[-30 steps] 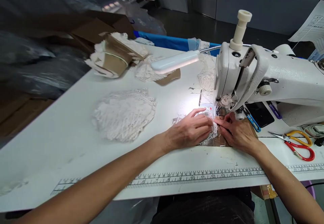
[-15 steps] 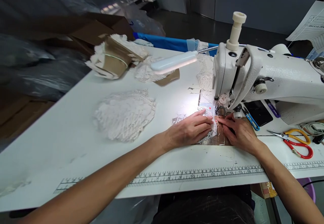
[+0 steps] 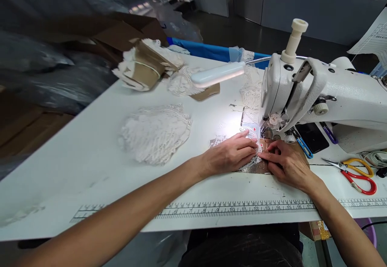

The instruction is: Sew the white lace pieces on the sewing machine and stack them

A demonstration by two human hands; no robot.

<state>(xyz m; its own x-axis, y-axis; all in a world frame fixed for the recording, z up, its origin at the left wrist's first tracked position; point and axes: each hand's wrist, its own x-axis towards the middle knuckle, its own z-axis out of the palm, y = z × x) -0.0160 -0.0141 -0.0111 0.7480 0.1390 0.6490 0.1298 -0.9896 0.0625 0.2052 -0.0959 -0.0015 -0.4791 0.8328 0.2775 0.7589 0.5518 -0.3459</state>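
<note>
My left hand lies flat on a small white lace piece just in front of the needle of the white sewing machine, fingers stretched out and pressing it down. My right hand rests beside it on the right, its fingertips pinching the lace's edge where the two hands meet. Most of the lace is hidden under my left hand. The machine's lamp lights the spot.
A heap of white lace pieces lies to the left on the white table. Cardboard-wrapped lace bundles sit at the back. Red and yellow scissors and a blue clipper lie right of the machine. A printed ruler runs along the front edge.
Both hands have drawn slightly back from the needle toward me, and my right fingertips have closed in against the left hand on the lace. My head view has shifted a little.
</note>
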